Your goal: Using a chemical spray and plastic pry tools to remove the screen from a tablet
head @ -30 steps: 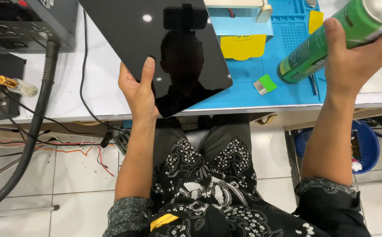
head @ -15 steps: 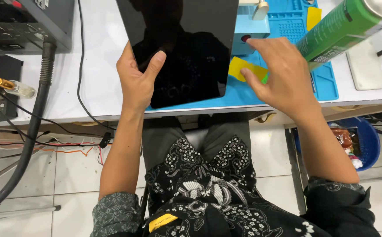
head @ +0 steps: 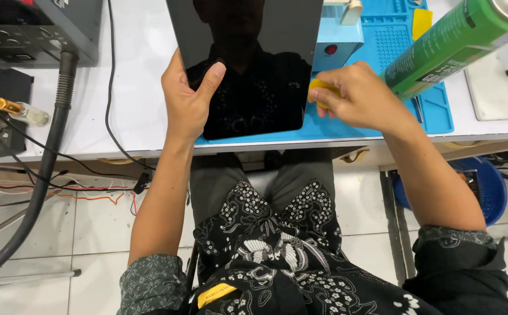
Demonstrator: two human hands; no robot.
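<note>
A large black glossy tablet (head: 259,64) lies over the near edge of a blue work mat (head: 435,111). My left hand (head: 187,102) grips its lower left corner, thumb on the dark screen. At the tablet's right edge, my right hand (head: 359,96) pinches a small yellow piece (head: 319,87), which looks like a cloth or pad. A green spray can (head: 452,44) lies slanted on the mat, just beyond my right hand and apart from it.
A grey bench unit (head: 38,26) with a thick hose (head: 38,186) stands at the left, beside a small glass bottle (head: 23,112). A blue box (head: 335,38) and a white slab (head: 490,87) sit on the table. A blue bucket (head: 487,186) stands on the floor.
My right hand let go of the green can, came down to the mat and picked up the yellow piece. The tablet turned from slanted to square with the table edge.
</note>
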